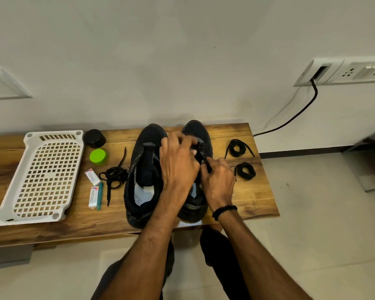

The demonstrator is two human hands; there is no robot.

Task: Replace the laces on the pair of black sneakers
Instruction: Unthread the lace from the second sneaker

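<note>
1. A brown wooden worktop (247, 195) stands against a white wall.
2. Two shoes sit side by side in the middle of the worktop. Their toes point to the far edge and their heels are at the near edge.
3. The left black sneaker (143, 169) has no lace in it. It is open and its pale inside shows.
4. The right black sneaker (196, 129) has a threaded black lace (201, 155) on its top.
5. The left hand (178, 167) lies over the top of the right black sneaker. Its fingers are bent and pinch the threaded black lace.
6. The right hand (219, 182) is just beside the left hand. It pinches one end of the threaded black lace, and the tip sticks up. A black wrist band (224, 210) is on this arm.
7. A loose tangled black lace (114, 174) lies just left of the left black sneaker.
8. Near the right edge lie a far rolled-up black lace (238, 148) and a near rolled-up black lace (245, 171).
9. A white plastic tray with holes (46, 176) lies at the left end.
10. Next to the tray, near the far edge, are a round black pot (94, 138) and a round green lid (98, 156).
11. Closer to the near edge are two small white boxes (92, 176) and a thin teal stick (100, 195).
</note>
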